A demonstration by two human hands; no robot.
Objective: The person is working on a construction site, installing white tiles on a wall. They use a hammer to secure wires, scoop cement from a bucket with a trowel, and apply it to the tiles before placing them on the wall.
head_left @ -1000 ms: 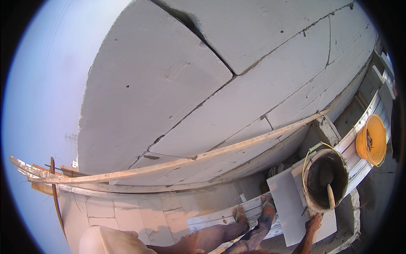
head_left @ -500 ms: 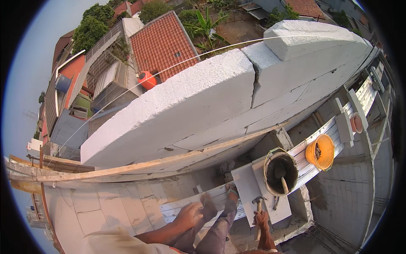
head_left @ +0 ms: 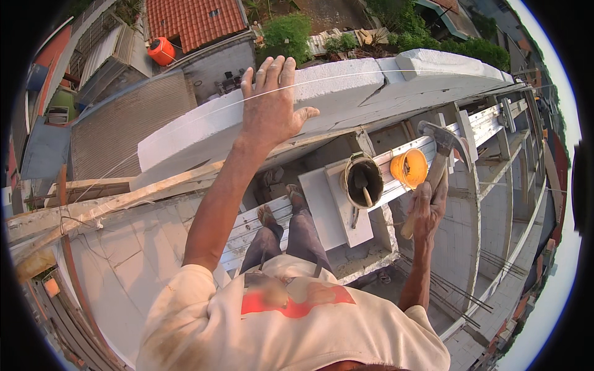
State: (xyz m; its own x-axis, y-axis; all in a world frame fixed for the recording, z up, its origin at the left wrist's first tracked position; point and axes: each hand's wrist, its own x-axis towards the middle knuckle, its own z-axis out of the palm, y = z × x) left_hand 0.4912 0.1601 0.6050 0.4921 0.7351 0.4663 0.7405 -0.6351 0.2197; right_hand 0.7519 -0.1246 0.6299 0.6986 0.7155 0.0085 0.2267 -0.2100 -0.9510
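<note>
My left hand is raised with its fingers spread, over the top edge of the white lightweight-block wall. Whether the palm touches the block cannot be told. A thin white string runs along the top of the wall, passing by the fingers. In my right hand, off to the right, a hammer is gripped by its wooden handle, head up. A crack shows between two blocks near the wall's middle.
Beside my feet, a dark mortar bucket holding a trowel stands on pale slabs. An orange bucket sits on the metal plank. Timber runs along the wall; rooftops lie below beyond it.
My left hand has risen from near my legs to the wall top, its fingers now spread. My right hand has lifted the hammer up and rightward. The view has shifted.
</note>
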